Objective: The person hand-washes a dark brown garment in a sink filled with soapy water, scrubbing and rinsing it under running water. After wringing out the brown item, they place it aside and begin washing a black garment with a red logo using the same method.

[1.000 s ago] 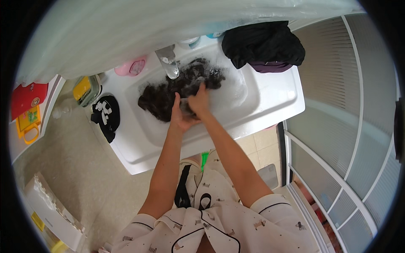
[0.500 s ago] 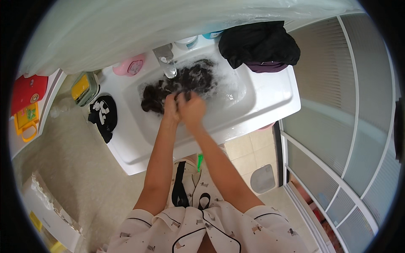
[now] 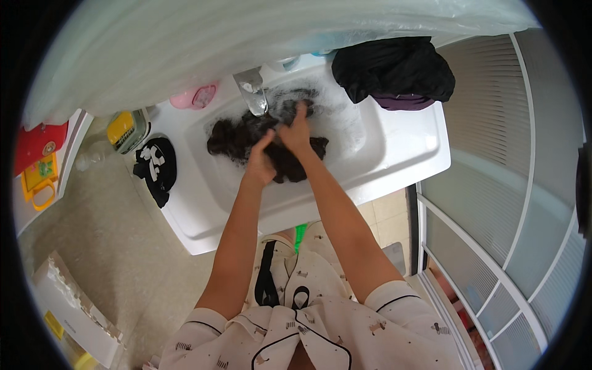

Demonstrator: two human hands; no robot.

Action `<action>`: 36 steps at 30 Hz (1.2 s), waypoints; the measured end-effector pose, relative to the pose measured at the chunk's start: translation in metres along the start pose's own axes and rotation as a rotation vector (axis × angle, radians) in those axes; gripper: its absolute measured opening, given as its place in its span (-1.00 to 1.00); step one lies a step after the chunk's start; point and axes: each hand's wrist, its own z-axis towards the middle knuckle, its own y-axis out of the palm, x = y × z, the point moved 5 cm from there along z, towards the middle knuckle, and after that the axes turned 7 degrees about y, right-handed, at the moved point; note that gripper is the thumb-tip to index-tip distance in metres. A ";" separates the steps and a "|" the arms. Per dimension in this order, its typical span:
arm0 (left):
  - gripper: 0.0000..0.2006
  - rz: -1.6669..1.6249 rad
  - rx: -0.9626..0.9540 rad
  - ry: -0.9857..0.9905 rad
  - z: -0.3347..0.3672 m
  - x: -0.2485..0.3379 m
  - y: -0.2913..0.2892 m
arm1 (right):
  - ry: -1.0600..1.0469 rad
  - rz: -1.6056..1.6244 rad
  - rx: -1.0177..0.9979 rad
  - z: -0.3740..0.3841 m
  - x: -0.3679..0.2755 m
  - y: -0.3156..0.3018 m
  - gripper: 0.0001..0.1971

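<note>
A dark, wet garment (image 3: 290,163) lies bunched in soapy water in the white sink (image 3: 407,163), beneath the metal faucet (image 3: 251,92). My left hand (image 3: 262,163) is at the garment's near left side, thumb stretched out and apart from the palm; some of its fingers are hidden. My right hand (image 3: 297,131) is over the middle of the garment, its fingers extended toward the far side and slightly blurred. Neither hand appears closed around the fabric. White foam floats around the cloth and at the right of the basin.
Black clothing (image 3: 391,68) with a purple piece (image 3: 404,102) under it rests on the sink's back right corner. A pink container (image 3: 194,97) stands behind the basin, and a black-and-white cloth (image 3: 157,166) hangs on the left rim. Sliding glass panels (image 3: 475,148) stand at the right.
My hands, formerly close together on the cloth, have moved apart; the right now reaches farther forward. More of the dark garment lies toward the near side of the basin. The view has shifted slightly.
</note>
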 end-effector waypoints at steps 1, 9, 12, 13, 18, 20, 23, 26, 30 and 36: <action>-0.34 -0.275 -0.034 0.052 -0.003 0.011 0.005 | -0.166 0.012 -0.009 -0.016 -0.011 0.005 -0.23; -0.65 -0.420 -0.401 0.471 0.053 0.010 -0.063 | -0.205 -0.194 -0.130 -0.136 -0.078 0.009 -0.52; -0.69 -0.336 -0.283 0.366 0.031 0.000 -0.038 | -0.053 -0.308 -0.025 -0.091 -0.054 0.002 -0.57; -0.70 -0.255 -0.078 0.273 0.022 0.001 -0.022 | 0.017 -0.345 0.019 -0.068 -0.046 -0.006 -0.59; -0.68 -0.172 0.144 0.108 0.001 -0.010 -0.040 | 0.030 -0.718 -0.113 -0.016 -0.031 -0.020 -0.45; -0.59 -0.226 0.142 0.067 -0.008 -0.010 -0.041 | -0.005 -0.514 -0.168 0.010 -0.028 -0.023 -0.26; -0.51 -0.342 0.153 0.085 -0.021 -0.001 -0.034 | -0.016 -0.437 -0.289 0.013 -0.027 -0.001 -0.01; -0.49 -0.394 0.146 0.231 -0.017 0.006 -0.030 | -0.096 -0.309 -0.388 -0.003 -0.004 0.033 -0.04; -0.54 -0.403 0.117 0.243 -0.001 0.018 -0.060 | -0.182 0.054 -0.607 -0.075 -0.017 0.045 -0.39; -0.67 -0.531 -0.330 0.390 0.006 0.012 -0.080 | -0.318 -0.210 -0.174 -0.146 -0.084 0.024 -0.66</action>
